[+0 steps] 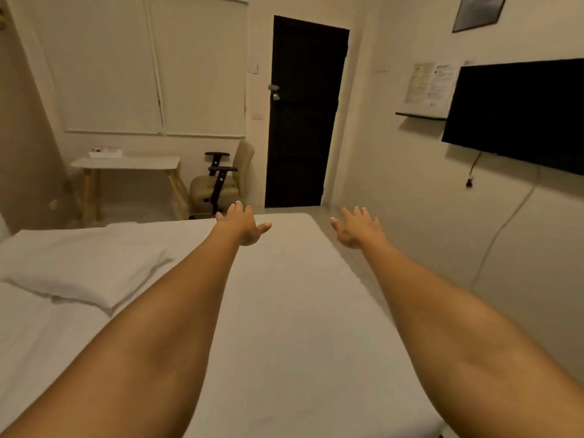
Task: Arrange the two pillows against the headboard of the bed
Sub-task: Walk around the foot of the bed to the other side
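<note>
Over a white-sheeted bed (284,311), seen from the head camera, a person stretches both bare arms straight forward toward the far end of the mattress. Left hand (241,224) hovers at about 12 o'clock, palm down, its fingers (235,207) spread and holding nothing. Right hand (355,227) reaches out at about 1 o'clock, just past the bed's right edge, fingers likewise splayed and empty.

One white pillow (91,273) lies flat on the sheet at 9 o'clock, well apart from both hands and just left of the left forearm. A second pale bulge of bedding sits beyond it toward 10 o'clock; whether it is the other pillow cannot be told. No headboard shows in the frame.

Beyond the bed, a small white desk (126,162) on wooden legs stands at 11 o'clock beneath closed window blinds (151,64), with a shallow white tray (106,153) on top. A beige office chair (227,181) with black armrests is parked just beside it. A dark door (305,115) fills the 12 o'clock wall. At 2 o'clock a black wall-mounted television (518,112) hangs on the right wall, printed notices (431,85) and a narrow shelf (420,116) beside it.
</note>
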Available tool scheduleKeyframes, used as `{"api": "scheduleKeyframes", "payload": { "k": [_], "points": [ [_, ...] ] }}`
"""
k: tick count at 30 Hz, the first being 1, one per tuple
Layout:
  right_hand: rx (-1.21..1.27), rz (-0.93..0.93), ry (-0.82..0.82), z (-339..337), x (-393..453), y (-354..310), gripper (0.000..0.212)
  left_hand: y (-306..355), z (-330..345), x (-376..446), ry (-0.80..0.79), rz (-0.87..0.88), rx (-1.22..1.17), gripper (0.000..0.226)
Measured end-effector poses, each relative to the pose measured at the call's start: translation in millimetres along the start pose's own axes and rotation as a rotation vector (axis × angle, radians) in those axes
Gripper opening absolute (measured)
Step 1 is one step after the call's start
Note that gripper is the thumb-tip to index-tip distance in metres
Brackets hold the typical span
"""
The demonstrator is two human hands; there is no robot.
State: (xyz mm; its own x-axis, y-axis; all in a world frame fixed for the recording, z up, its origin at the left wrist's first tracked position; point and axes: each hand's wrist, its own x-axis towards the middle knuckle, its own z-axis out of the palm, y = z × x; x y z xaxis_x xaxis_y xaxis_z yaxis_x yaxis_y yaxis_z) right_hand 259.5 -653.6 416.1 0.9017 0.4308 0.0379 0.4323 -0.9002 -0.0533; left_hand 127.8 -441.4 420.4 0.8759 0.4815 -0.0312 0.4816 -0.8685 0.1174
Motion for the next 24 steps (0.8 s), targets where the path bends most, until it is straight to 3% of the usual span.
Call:
{"api": "scheduleKeyframes", "payload": {
  "k": [16, 24],
  "points": [
    [0.022, 0.439, 0.072, -25.8, 16.1, 216.0, 0.066, 238.1, 2.5, 119.4, 0.078, 0.417, 0.059, 0.082],
    [0.01, 0.587, 0.061, -32.8, -4.2, 322.6, 0.066, 352.9, 17.5, 127.4, 0.016, 0.572, 0.093, 0.083]
  ]
}}
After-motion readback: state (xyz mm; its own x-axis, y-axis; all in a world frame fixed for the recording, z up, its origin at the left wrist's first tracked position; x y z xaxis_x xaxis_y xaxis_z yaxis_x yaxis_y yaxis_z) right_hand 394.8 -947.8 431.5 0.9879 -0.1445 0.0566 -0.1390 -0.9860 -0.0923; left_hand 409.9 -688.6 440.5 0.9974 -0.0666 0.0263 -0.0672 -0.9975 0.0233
